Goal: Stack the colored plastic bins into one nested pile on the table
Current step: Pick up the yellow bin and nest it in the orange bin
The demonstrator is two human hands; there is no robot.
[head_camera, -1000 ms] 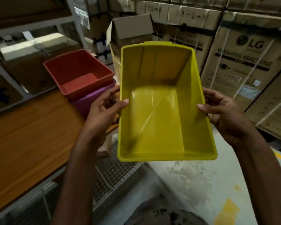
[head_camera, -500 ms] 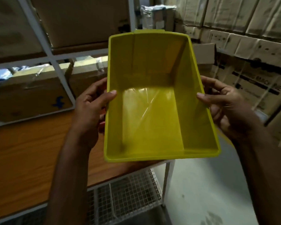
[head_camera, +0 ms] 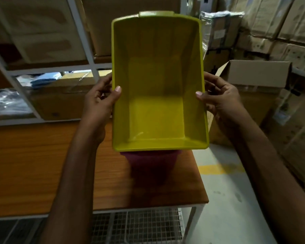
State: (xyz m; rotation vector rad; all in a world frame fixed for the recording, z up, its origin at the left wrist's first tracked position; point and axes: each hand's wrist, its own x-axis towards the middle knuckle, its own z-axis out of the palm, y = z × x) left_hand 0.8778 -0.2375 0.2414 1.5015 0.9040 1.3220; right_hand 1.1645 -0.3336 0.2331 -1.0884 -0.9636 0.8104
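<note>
Cardboard cartons crowd the racks across the top of the frame, and a wooden surface fills the lower left. At frame centre a yellow bin is held in the air, open side toward the camera. The left hand and right hand each pinch a long side rim, thumbs inside, fingers behind the wall. Directly below its near edge a dark purple bin shows, standing on the surface; whether another bin sits in it is hidden. To nest well, I would level the yellow bin, square its corners with the pile beneath, lower it straight, and slide the thumbs clear only once the walls have started to seat.
</note>
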